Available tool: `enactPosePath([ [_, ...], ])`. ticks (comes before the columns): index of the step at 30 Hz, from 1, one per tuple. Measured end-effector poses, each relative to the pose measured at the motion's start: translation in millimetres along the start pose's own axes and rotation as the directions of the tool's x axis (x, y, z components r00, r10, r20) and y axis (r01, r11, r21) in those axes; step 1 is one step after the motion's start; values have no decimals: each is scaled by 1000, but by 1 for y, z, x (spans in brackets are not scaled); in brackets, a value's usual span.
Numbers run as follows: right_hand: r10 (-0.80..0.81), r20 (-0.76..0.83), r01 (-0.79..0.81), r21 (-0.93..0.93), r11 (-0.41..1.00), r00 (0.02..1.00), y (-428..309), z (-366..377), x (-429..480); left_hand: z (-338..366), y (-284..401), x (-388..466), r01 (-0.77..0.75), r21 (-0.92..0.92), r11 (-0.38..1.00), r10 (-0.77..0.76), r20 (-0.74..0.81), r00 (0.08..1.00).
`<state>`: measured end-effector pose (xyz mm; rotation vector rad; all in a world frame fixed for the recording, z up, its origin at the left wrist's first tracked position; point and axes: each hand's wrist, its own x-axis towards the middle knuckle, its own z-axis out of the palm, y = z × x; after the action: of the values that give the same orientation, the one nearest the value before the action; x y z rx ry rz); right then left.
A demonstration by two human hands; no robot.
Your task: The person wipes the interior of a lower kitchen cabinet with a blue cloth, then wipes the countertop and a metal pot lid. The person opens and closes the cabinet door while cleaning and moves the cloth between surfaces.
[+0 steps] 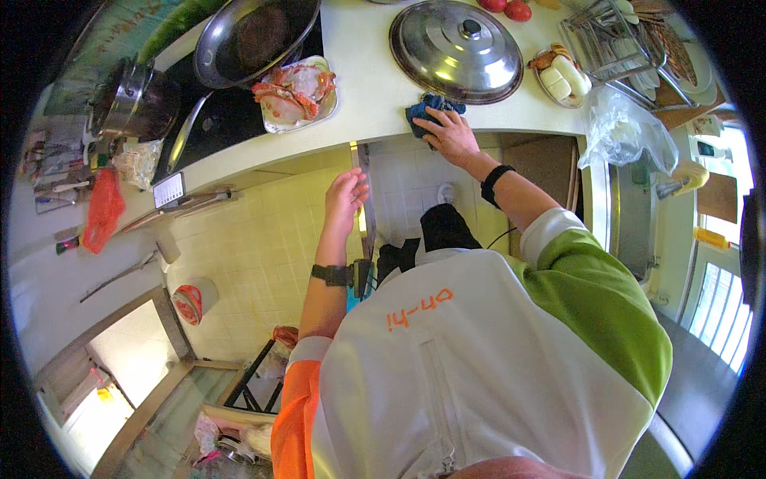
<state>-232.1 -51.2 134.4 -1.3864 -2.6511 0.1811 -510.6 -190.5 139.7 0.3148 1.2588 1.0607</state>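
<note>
My right hand point(447, 135) presses a bunched dark blue cloth point(421, 117) onto the front edge of the pale countertop point(362, 90). Just beyond the cloth lies a domed steel pan lid point(437, 51) with a black knob. My left hand point(346, 197) hangs in the air in front of the counter, below its edge. It holds nothing, and its fingers are loosely curled and apart. A white dish point(330, 110) with red and white food, perhaps crab shells, stands on the counter to the left of the cloth.
A large wok point(257, 36) and a lidded pot point(140, 99) sit on the black cooktop point(218, 129). On the right are a plate of pale food point(561, 81), a steel dish rack point(616, 51) and a clear plastic bag point(628, 129). Tomatoes point(517, 9) lie at the back. A bin point(206, 293) stands on the floor.
</note>
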Motion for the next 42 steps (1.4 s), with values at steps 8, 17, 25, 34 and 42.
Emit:
enactPosePath([
  [8,-100,35,95,118,988,994,68,-17,-26,70,-18,5,-31,-62,998,23,-128,991],
  [17,239,-146,-195,266,944,960,163,-48,-69,179,33,55,-86,267,960,108,-71,992],
  [25,271,-163,-189,396,899,949,178,-50,-66,337,126,189,-409,902,138,457,308,834],
  [34,286,-158,-190,448,874,945,181,-48,-72,382,137,247,-353,897,-266,411,437,800],
  [42,444,51,-232,902,364,894,170,-100,-73,310,114,192,-375,918,-128,435,392,810],
])
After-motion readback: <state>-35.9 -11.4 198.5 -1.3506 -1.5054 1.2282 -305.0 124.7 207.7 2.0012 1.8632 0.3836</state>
